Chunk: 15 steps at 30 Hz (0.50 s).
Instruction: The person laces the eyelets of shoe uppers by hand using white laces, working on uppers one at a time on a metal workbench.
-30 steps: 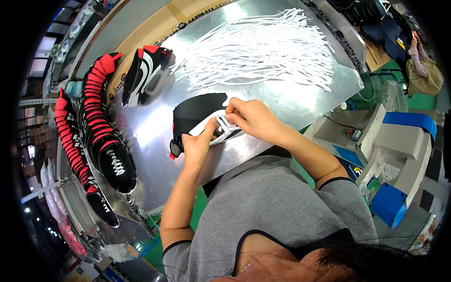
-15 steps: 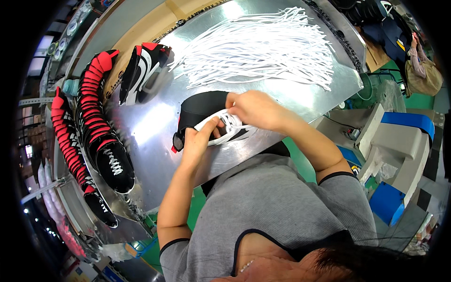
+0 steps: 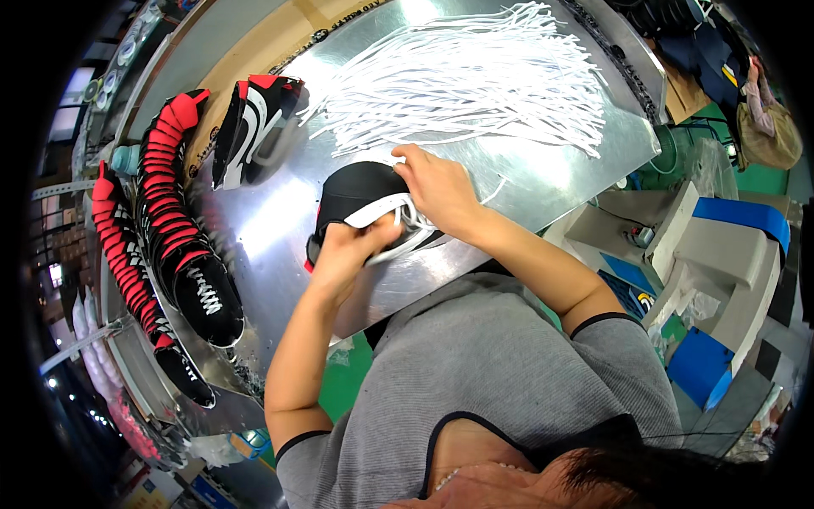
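Observation:
A black shoe upper [image 3: 360, 188] with a white panel and a bit of red at its lower left lies near the front edge of the metal table. My left hand [image 3: 349, 253] is closed at its near side, fingers curled at the opening beside a white shoelace [image 3: 413, 224]. The lace runs in loose loops between my hands, and one thin white end sticks out past my right wrist. My right hand [image 3: 437, 188] is closed over the far right edge of the upper, finger and thumb together. What those fingertips hold is hidden.
A pile of white laces [image 3: 466, 85] covers the back of the metal table [image 3: 280, 220]. Another upper [image 3: 252, 127] stands at the back left. Two long rows of nested black-and-red uppers [image 3: 170, 182] line the left side. At right is a beige-and-blue machine [image 3: 721, 237].
My right hand has shifted left and up to the upper's edge. My left hand has moved slightly left and down. The upper has turned a little, and a lace end now shows at right.

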Each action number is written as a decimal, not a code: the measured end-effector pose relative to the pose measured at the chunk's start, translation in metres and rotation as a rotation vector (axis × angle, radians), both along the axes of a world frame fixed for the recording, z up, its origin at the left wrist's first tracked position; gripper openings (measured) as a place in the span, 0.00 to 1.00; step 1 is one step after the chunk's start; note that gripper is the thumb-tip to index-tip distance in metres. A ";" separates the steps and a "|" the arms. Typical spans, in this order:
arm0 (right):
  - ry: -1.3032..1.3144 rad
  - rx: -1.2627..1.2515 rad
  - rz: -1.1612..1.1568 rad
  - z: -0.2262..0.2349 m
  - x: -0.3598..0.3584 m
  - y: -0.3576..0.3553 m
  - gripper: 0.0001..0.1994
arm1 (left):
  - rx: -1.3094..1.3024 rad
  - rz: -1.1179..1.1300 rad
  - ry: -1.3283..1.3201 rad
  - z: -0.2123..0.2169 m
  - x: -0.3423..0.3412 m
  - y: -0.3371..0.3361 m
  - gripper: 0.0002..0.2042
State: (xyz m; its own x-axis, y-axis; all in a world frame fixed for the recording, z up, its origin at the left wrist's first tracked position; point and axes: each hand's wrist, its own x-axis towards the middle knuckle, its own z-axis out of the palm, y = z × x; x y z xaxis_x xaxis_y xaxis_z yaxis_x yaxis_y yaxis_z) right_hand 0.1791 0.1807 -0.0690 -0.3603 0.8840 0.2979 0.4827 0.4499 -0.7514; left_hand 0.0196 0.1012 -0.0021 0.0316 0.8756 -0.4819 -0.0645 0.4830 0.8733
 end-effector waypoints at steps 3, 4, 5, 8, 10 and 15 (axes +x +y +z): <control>-0.070 0.040 -0.055 -0.008 -0.005 0.001 0.09 | 0.248 0.020 -0.323 0.042 -0.026 -0.031 0.08; -0.086 0.030 -0.056 -0.009 -0.005 0.001 0.09 | 0.343 0.206 -0.444 0.060 -0.034 -0.042 0.11; -0.098 0.014 -0.066 -0.006 -0.006 0.001 0.09 | 0.564 0.198 -0.643 0.078 -0.046 -0.045 0.15; -0.109 0.002 -0.105 -0.007 -0.009 0.004 0.09 | 0.652 0.405 -0.444 0.094 -0.054 -0.056 0.11; -0.085 -0.008 -0.098 -0.001 -0.012 0.003 0.09 | 0.660 0.187 0.383 0.055 -0.035 -0.053 0.04; 0.279 -0.168 -0.030 0.006 0.000 0.007 0.08 | 0.655 0.001 0.879 -0.004 0.012 -0.038 0.05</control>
